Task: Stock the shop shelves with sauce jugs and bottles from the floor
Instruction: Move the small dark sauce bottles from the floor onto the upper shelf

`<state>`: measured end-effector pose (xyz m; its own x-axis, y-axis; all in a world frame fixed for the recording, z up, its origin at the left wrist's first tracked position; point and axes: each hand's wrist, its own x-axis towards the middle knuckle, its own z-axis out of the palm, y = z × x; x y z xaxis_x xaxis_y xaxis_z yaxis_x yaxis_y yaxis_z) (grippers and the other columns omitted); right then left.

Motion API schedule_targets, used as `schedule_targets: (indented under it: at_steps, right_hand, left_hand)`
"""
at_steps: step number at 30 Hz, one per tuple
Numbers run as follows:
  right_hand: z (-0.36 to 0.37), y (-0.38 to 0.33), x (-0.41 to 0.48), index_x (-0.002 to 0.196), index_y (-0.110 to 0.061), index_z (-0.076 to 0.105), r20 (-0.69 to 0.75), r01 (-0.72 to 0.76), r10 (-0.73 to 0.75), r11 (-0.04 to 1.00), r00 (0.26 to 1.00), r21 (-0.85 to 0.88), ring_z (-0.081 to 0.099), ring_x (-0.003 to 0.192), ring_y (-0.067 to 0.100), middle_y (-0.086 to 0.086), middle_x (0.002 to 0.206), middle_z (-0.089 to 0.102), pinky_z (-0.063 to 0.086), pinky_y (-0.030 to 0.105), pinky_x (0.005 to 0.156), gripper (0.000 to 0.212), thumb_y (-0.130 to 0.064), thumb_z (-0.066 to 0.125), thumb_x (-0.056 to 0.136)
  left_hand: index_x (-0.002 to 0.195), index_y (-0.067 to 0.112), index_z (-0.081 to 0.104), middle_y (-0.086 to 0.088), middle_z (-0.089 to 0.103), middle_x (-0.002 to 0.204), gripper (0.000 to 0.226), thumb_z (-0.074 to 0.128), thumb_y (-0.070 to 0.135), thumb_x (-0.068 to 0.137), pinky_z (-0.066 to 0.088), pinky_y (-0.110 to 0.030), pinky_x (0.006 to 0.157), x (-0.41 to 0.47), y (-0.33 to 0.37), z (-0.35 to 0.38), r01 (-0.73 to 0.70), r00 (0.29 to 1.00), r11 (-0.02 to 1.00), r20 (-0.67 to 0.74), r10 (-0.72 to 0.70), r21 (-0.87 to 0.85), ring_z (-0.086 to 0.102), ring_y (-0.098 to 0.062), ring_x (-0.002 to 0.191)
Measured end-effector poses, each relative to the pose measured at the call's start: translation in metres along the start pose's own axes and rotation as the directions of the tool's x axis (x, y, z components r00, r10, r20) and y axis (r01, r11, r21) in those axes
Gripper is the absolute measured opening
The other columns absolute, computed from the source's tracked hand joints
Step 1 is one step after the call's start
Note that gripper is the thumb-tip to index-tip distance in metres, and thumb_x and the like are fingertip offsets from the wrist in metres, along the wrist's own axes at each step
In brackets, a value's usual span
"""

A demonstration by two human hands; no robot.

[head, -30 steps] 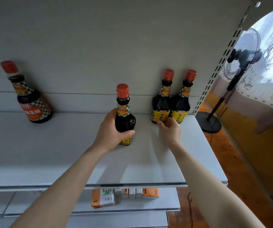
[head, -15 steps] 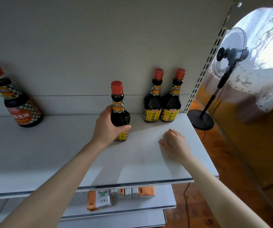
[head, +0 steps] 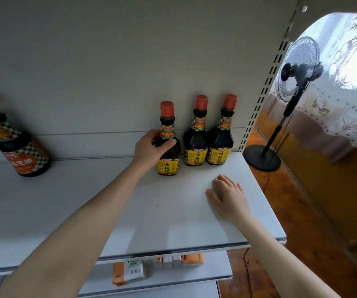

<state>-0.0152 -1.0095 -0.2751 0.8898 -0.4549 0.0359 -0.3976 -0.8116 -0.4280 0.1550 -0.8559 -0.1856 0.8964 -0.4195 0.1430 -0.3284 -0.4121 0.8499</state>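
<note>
My left hand grips the shoulder of a dark sauce bottle with a red cap and yellow label. That bottle stands upright on the grey shelf, just left of two matching bottles at the back right corner. My right hand rests flat on the shelf in front of them, palm down, fingers apart, holding nothing. A larger dark bottle with a red and checked label stands at the far left.
The grey back panel rises behind the shelf, with a slotted upright at its right end. Lower shelves hold small boxes. A black standing fan is on the wooden floor to the right, its cord trailing.
My left hand has slid its bottle right and back, close beside the two bottles, with the label now facing me. My right hand let go of those bottles and drew back onto the shelf.
</note>
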Motion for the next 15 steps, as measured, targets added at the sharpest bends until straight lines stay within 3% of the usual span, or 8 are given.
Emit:
schedule_targets:
  at_steps: [6, 15]
  right_hand:
    - [-0.001, -0.001, -0.001, 0.132, -0.016, 0.046, -0.005, -0.005, 0.005, 1.000, 1.000, -0.007, 0.019, 0.142, 0.015, -0.001, 0.151, 0.031, 0.008, 0.037, 0.116, 0.046, -0.042, 0.041, 0.095]
    - [-0.005, -0.004, -0.002, 0.132, -0.016, 0.045, 0.005, -0.010, 0.010, 1.000, 1.000, 0.015, 0.018, 0.142, 0.015, -0.001, 0.150, 0.032, 0.007, 0.038, 0.116, 0.046, -0.042, 0.041, 0.095]
  left_hand:
    - [0.109, 0.006, 0.058, -0.010, 0.065, 0.111, 0.039, 0.070, 0.030, 0.080, 0.036, -0.021, 0.079, 0.007, 0.005, 0.009, 0.017, 0.998, 1.000, -0.058, -0.016, 0.011, 0.059, -0.023, 0.104]
    - [0.114, 0.008, 0.057, -0.008, 0.064, 0.115, 0.039, 0.066, 0.031, 0.084, 0.035, -0.019, 0.077, 0.012, 0.011, 0.020, 0.028, 0.995, 0.999, -0.094, -0.030, -0.028, 0.057, -0.023, 0.108]
